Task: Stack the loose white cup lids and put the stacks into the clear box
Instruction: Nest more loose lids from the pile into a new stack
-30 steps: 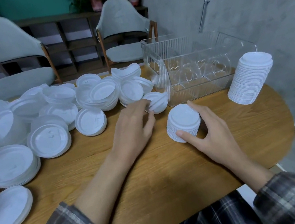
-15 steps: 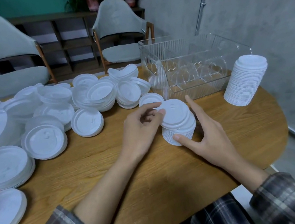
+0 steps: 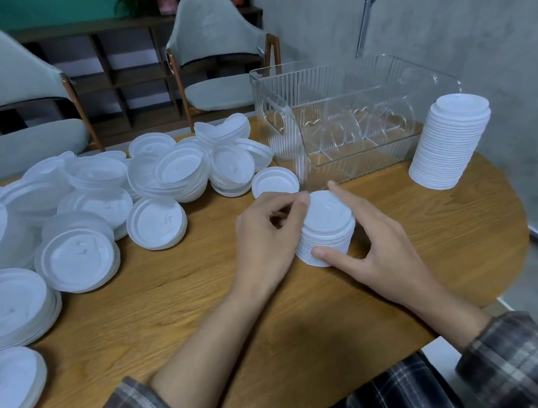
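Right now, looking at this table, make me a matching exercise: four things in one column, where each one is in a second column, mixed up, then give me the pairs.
Things
1. tall stack
2. short stack
3. clear box
4. loose lids

Places
A. heaped on the left part of the table
B. between the left hand and the right hand
C. at the far right, standing beside the clear box
D. behind the short stack, no lids visible inside

Pairs: 1-C, 2-B, 3-D, 4-A.
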Motion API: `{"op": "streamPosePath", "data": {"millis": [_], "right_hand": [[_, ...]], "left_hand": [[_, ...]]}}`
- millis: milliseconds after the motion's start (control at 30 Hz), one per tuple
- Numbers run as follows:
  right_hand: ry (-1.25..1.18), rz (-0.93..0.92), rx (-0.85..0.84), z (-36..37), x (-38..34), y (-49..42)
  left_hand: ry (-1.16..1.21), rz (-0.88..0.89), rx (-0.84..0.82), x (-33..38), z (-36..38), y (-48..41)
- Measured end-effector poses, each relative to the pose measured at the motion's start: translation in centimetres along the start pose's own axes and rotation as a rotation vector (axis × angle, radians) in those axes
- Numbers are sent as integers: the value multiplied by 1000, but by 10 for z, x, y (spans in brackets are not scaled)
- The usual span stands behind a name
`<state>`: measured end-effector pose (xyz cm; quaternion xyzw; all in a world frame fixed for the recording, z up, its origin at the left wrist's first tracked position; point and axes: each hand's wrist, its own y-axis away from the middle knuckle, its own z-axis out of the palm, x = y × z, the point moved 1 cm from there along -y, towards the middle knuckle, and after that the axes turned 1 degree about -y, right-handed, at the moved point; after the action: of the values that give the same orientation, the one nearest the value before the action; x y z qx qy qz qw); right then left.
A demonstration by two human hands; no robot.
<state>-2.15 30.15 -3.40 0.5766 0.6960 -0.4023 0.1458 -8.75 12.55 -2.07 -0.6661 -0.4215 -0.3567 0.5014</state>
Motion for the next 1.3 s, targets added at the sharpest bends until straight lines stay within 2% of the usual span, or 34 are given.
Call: {"op": "streamPosePath", "data": {"millis": [167, 433, 600, 700, 1100, 1300], "right_hand": [[6, -31, 29, 0, 2, 1], [37, -16, 32, 1, 2, 1], [51, 44, 78, 3, 6, -1], [55, 45, 74, 3, 7, 0], [68, 63, 60, 1, 3, 0], [73, 57, 56, 1, 3, 1]], "left_hand": [[-85, 61, -132, -2, -3, 8], [-170, 148, -225, -10, -13, 3], [-596, 239, -188, -36, -27, -11], [-725, 273, -176, -42, -25, -13], [-726, 261, -128, -36, -30, -12], [-598, 207, -72, -33, -33, -8]]}}
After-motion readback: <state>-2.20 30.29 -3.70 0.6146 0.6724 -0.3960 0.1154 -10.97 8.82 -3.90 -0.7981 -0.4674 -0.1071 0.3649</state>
